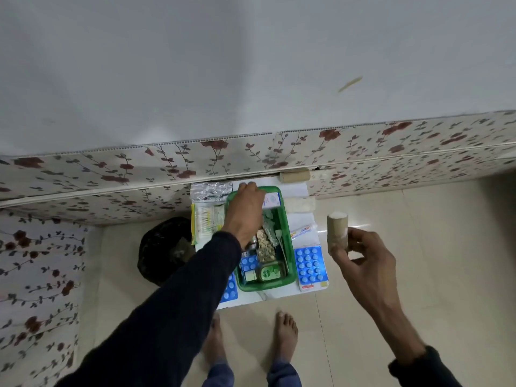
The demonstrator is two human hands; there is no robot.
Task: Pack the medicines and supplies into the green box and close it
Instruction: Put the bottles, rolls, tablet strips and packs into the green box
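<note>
The green box (290,255) stands open on a small white stool (268,296). Inside lie a green bottle (269,272), a tan pill strip (264,247) and a white carton (272,200). My left hand (247,212) reaches over the box's far left corner, fingers curled near the rim; whether it grips anything is hidden. My right hand (363,263) holds a beige bandage roll (337,233) upright, to the right of the box. Around the box lie blue tablet strips (310,265), an ointment tube (303,230), a cotton-swab pack (208,223) and a foil pack (210,191).
A second bandage roll (295,175) and a white gauze pad (301,205) lie behind the box, against the floral wall panel (111,174). A black bin bag (164,250) sits left of the stool. My bare feet (284,335) stand on the tiled floor in front.
</note>
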